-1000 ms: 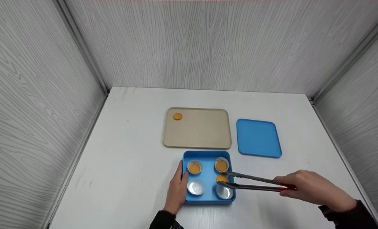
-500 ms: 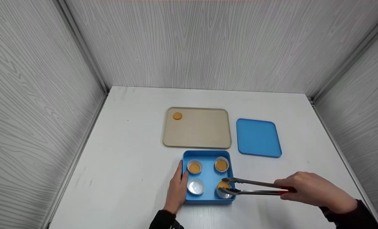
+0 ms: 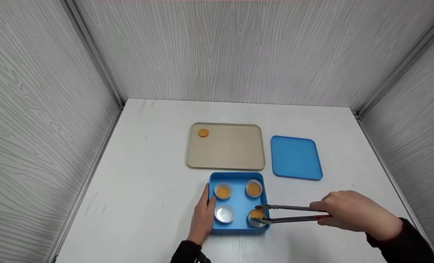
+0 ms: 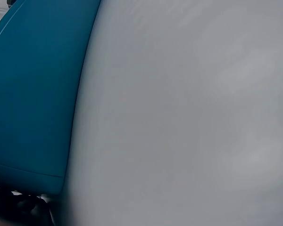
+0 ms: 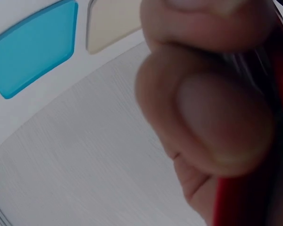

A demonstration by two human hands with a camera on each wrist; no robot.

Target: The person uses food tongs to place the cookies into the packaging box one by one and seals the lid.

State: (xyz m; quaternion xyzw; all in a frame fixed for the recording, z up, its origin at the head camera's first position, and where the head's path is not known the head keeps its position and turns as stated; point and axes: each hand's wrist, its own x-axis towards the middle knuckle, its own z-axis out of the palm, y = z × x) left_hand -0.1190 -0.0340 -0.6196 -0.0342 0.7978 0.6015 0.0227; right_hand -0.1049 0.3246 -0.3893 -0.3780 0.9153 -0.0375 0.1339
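Note:
My left hand (image 3: 202, 216) holds the left wall of a blue box (image 3: 240, 231), its thumb over the rim and its fingers along the outside. My right hand (image 3: 352, 212) grips metal tongs (image 3: 291, 219) with red handles (image 5: 243, 200). The tong tips straddle the front right fluted cup (image 3: 254, 222), which has an orange disc (image 3: 257, 213) in it; contact between tips and disc cannot be told. The back left cup (image 3: 223, 187) and back right cup (image 3: 253, 182) each hold a similar disc. The front left cup (image 3: 224, 213) shows its bare silvery inside.
Behind the box lies a beige tray (image 3: 227, 149) with one orange disc (image 3: 203, 133) near its back left corner. A flat blue lid-like square (image 3: 296, 157) lies to the right. Wood-grained grey walls enclose the white table (image 3: 143, 190).
The tongs have moved toward me from behind the front right cup, bringing the disc down into it. Their tips have spread slightly. The left hand keeps its place on the box.

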